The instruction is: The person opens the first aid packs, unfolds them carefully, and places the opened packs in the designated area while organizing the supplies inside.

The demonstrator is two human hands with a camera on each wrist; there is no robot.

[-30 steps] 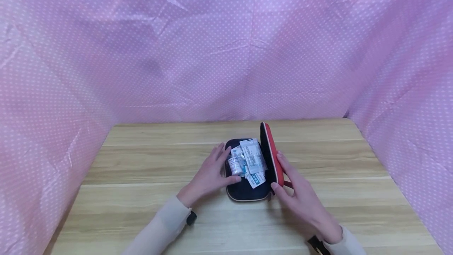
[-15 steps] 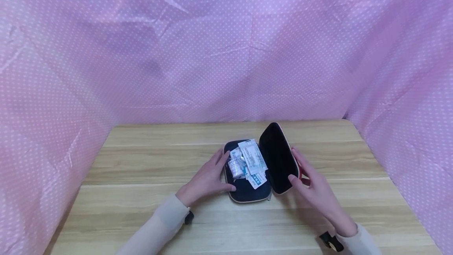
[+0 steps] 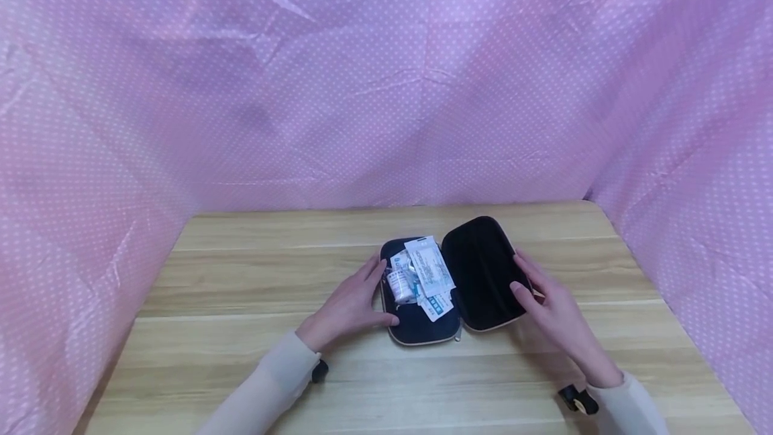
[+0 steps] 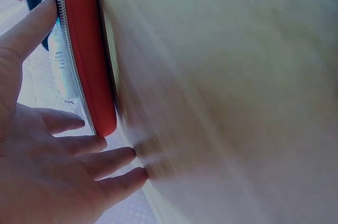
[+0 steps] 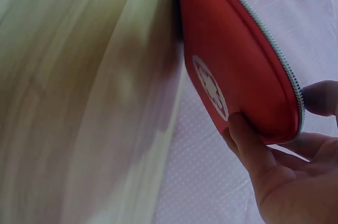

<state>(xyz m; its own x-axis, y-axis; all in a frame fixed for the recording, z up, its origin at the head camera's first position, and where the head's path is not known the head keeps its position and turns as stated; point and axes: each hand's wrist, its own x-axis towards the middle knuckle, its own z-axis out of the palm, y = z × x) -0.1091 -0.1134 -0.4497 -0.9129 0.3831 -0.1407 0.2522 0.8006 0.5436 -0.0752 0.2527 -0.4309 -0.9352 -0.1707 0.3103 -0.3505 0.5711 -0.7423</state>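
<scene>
A first-aid case [image 3: 423,335] lies unzipped on the table, its black inside facing up. Its lid [image 5: 237,60] is red outside with a white round cross emblem and a zipper rim. My right hand [image 3: 558,314] pinches the lid's outer edge, thumb on the inner side and fingers on the red shell; the lid leans back, tilted above the table. Along the left side of the base, my left hand [image 3: 353,301] rests with fingers spread and thumb at the zipper rim. Inside the base are white packets [image 3: 431,266] and a small wrapped roll [image 3: 400,286].
The wooden table [image 3: 241,274] reaches back to a pink dotted cloth [image 3: 386,86], which hangs behind it and on both sides. A zipper pull [image 3: 457,335] hangs at the near corner of the base. Dark straps [image 3: 578,400] sit at the wrists.
The lid has swung from nearly upright over to the right, showing its black lining. My right hand has moved right with it. My left hand has stayed at the base's left side.
</scene>
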